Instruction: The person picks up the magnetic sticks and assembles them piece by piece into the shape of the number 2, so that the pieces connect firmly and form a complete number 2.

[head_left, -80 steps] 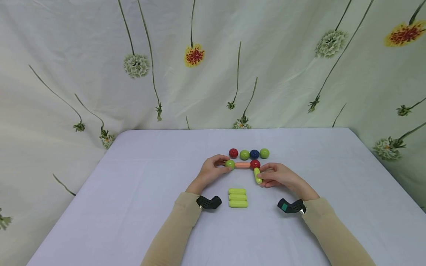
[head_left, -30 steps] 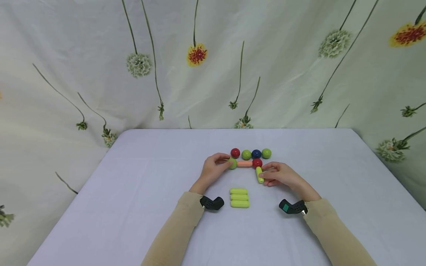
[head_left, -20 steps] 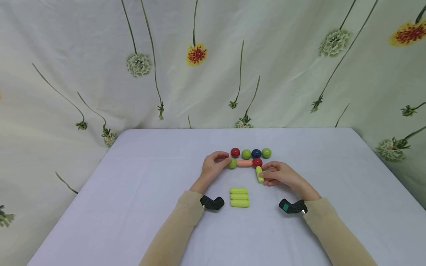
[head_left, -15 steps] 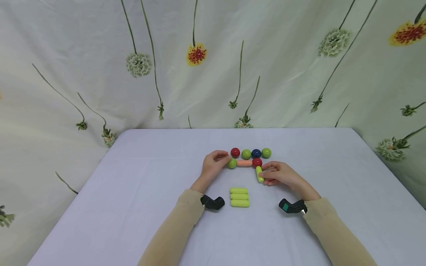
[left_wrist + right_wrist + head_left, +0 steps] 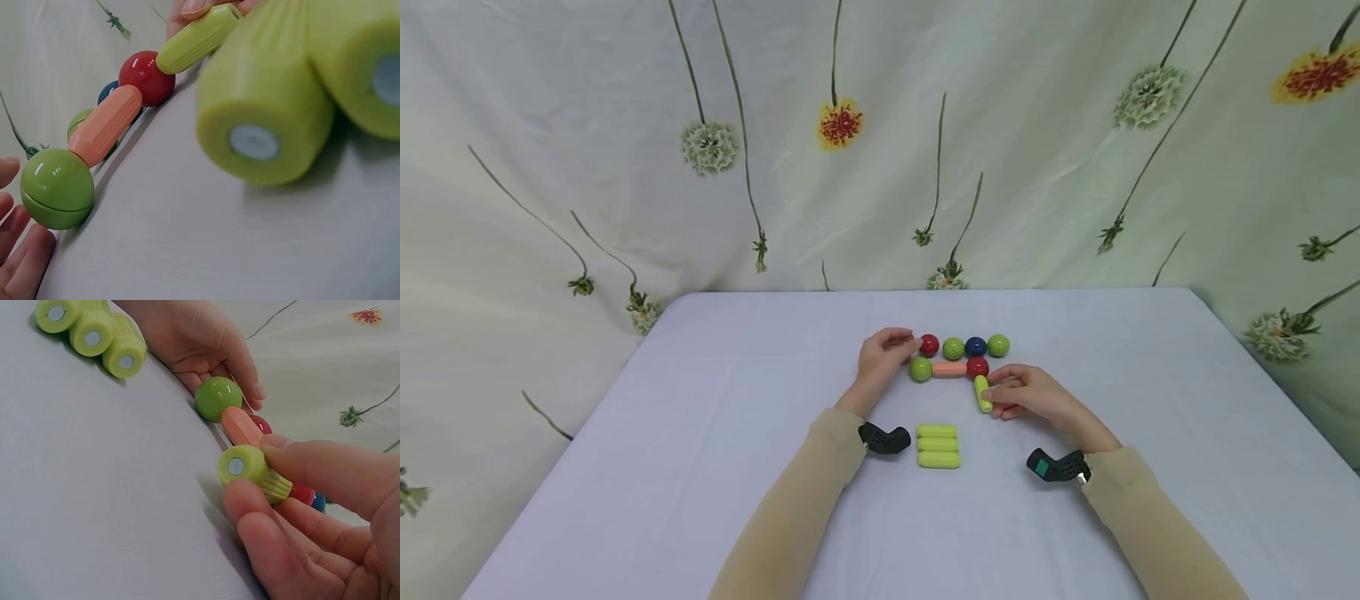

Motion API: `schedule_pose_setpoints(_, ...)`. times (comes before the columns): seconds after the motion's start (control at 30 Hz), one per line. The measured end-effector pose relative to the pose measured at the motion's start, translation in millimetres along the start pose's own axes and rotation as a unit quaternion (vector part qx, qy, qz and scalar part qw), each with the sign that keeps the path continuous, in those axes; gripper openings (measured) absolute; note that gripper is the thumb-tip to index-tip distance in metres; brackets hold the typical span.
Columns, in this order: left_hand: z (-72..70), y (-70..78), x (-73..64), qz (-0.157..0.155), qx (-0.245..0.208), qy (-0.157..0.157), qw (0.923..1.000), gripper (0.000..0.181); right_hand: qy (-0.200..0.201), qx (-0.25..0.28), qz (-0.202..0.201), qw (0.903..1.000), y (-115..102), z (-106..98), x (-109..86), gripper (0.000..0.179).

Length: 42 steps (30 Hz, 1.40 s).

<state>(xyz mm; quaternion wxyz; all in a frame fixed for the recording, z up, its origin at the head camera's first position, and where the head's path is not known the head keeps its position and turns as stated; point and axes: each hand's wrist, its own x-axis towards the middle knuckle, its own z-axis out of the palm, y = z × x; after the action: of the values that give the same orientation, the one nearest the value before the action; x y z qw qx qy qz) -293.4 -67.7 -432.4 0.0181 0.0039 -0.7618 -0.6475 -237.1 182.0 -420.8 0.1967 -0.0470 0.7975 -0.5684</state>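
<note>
Right hand (image 5: pixel 1033 393) pinching one lime stick (image 5: pixel 982 388). Left hand (image 5: pixel 880 360) loose, by far red ball (image 5: pixel 930 346), toward tabletop's (image 5: pixel 790 321) far edge; contact unclear. Left wrist view crops left hand.

From my distant place, I see the right hand (image 5: pixel 337 544) pinching a yellow-green stick (image 5: pixel 245 465) between thumb and fingers; its end with a grey disc faces me. Behind it, an orange stick (image 5: pixel 242 427) reaches to a green ball (image 5: pixel 217 399). The left hand (image 5: pixel 200 337) is just beside this ball; whether it touches, I cannot tell. A red ball (image 5: pixel 304 494) and a blue ball (image 5: pixel 319 502) are partly hidden. Three similar sticks (image 5: pixel 94 337) lie side by side on the white surface (image 5: pixel 112 487), at upper left.
</note>
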Motion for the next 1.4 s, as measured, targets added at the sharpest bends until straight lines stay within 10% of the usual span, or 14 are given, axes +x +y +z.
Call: schedule_pose_setpoints(1.4, 0.7, 4.1, 15.0, 0.000, 0.077, -0.094, 0.9927, 0.035, 0.012, -0.010, 0.005, 0.9999, 0, 1, 0.9, 0.053)
